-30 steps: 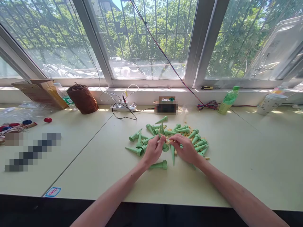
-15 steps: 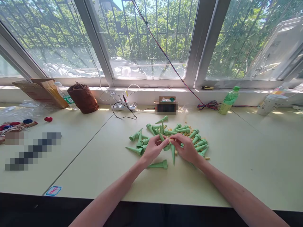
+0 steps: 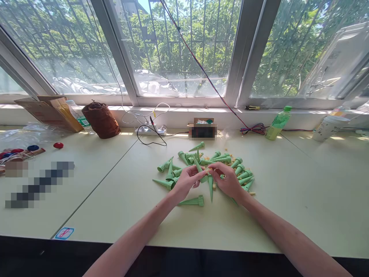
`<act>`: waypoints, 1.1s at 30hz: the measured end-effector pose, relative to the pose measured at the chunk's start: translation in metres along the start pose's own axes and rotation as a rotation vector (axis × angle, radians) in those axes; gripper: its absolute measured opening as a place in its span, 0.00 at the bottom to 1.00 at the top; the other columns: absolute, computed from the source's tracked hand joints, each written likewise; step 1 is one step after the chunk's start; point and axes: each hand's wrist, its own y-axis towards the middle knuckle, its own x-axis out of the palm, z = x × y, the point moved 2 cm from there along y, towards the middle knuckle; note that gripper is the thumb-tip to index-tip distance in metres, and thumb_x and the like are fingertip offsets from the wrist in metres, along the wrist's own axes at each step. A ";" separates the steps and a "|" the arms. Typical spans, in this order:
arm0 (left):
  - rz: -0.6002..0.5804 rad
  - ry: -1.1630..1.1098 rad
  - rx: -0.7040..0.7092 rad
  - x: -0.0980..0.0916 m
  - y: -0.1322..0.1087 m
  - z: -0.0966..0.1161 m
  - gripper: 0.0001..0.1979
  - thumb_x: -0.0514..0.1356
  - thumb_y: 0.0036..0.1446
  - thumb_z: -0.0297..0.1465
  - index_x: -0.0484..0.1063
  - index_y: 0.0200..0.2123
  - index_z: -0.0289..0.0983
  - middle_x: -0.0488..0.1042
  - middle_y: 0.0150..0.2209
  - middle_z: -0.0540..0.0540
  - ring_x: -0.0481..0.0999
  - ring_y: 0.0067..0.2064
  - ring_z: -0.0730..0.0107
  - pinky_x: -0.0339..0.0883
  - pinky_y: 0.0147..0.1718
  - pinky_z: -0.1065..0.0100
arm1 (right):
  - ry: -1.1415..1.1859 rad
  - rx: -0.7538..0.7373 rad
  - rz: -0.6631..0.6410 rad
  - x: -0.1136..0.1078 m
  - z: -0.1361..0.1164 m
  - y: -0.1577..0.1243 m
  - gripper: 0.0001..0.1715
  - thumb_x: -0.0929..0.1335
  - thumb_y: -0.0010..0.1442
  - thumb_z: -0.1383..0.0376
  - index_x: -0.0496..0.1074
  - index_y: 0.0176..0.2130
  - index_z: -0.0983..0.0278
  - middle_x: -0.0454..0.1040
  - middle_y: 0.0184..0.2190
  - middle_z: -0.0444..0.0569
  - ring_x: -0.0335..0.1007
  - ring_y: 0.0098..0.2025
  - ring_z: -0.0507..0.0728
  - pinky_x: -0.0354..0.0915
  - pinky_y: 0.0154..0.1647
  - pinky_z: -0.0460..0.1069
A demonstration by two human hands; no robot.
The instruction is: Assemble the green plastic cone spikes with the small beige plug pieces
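The left hand [image 3: 186,182] grasped a green spike [image 3: 198,166] between thumb and fingers, above the table [image 3: 115,200]; the spike's long axis ran from its narrow tip, far and left, to its wide end, near and right. The right hand [image 3: 227,180], just right of the spike, pinched a small pale piece [image 3: 206,170] beside its flank; contact between piece and spike could not be told.

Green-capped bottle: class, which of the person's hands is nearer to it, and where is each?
Right. The right hand is left of the bottle, closer to the camera; the left hand is farther left.
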 end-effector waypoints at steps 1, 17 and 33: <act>0.007 -0.010 -0.008 -0.001 0.000 0.000 0.22 0.69 0.49 0.47 0.75 0.37 0.34 0.69 0.29 0.49 0.53 0.21 0.83 0.44 0.19 0.74 | -0.002 -0.009 -0.003 0.000 -0.001 0.000 0.08 0.65 0.67 0.61 0.73 0.41 0.61 0.75 0.31 0.47 0.68 0.26 0.52 0.67 0.26 0.48; 0.079 0.017 -0.067 -0.004 0.002 -0.001 0.20 0.69 0.48 0.47 0.74 0.33 0.36 0.65 0.24 0.54 0.46 0.18 0.86 0.38 0.17 0.74 | 0.044 0.007 -0.090 0.003 0.002 0.001 0.08 0.67 0.66 0.60 0.74 0.43 0.61 0.77 0.32 0.47 0.70 0.26 0.53 0.67 0.26 0.47; 0.073 0.097 -0.040 -0.005 0.000 0.004 0.21 0.67 0.50 0.48 0.74 0.33 0.34 0.63 0.25 0.52 0.47 0.21 0.84 0.39 0.17 0.75 | 0.073 0.012 -0.103 0.003 0.000 0.001 0.08 0.68 0.65 0.60 0.74 0.41 0.61 0.78 0.33 0.48 0.72 0.29 0.54 0.68 0.27 0.48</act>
